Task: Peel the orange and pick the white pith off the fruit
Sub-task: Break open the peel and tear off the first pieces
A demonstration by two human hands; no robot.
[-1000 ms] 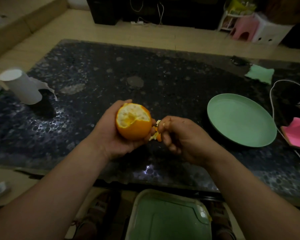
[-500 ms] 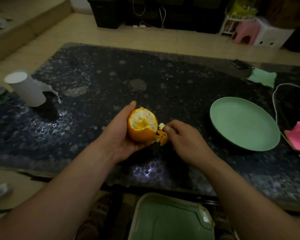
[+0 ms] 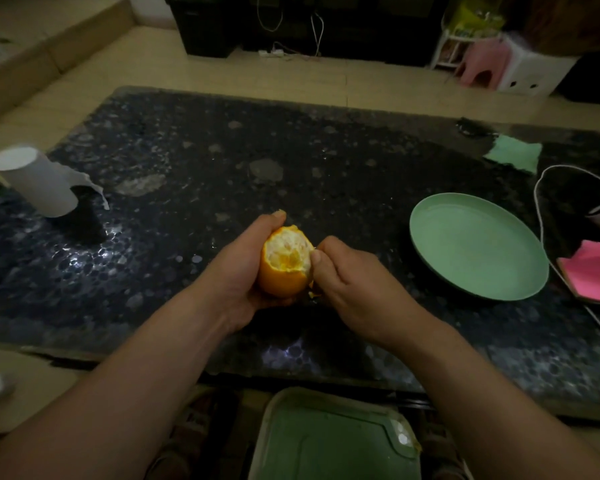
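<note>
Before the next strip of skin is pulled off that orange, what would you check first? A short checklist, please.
1. Orange held steady: ok, the left hand wraps round it from the side and below.
2. Right hand placed for the pull: ok, its thumb sits on the torn rim, fingers curled beneath.
3. Peel left to pull: ok, it covers the lower half.
4. Bared top free of pith: not ok, white patches show.
5. Somewhere for scraps: ok, the green plate lies bare to the right.
6. Loose scrap under the right hand: cannot tell.
</note>
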